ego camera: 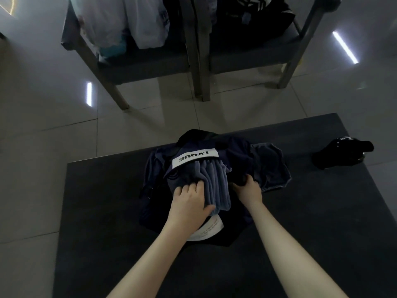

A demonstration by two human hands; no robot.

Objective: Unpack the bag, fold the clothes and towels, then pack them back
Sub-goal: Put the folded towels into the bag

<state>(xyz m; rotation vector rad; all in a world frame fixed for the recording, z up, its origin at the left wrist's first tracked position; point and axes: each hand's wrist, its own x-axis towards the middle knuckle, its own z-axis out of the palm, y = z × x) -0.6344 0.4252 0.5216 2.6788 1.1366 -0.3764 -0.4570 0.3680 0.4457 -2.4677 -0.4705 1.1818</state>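
A dark navy bag (154,203) with a white label lies open on the black table (300,233). A bluish-grey folded towel (217,186) sits in the bag's mouth. My left hand (189,201) grips the towel's near left side, thumb curled round its edge. My right hand (249,188) holds the dark rim of the bag's opening to the right of the towel. A second grey-blue cloth (270,166) lies crumpled on the table against the bag's right side.
A small black glossy object (341,153) rests near the table's far right. Beyond the table stand two grey chairs (193,61) on a tiled floor, one loaded with white plastic bags (129,20), the other with dark clothing (253,16).
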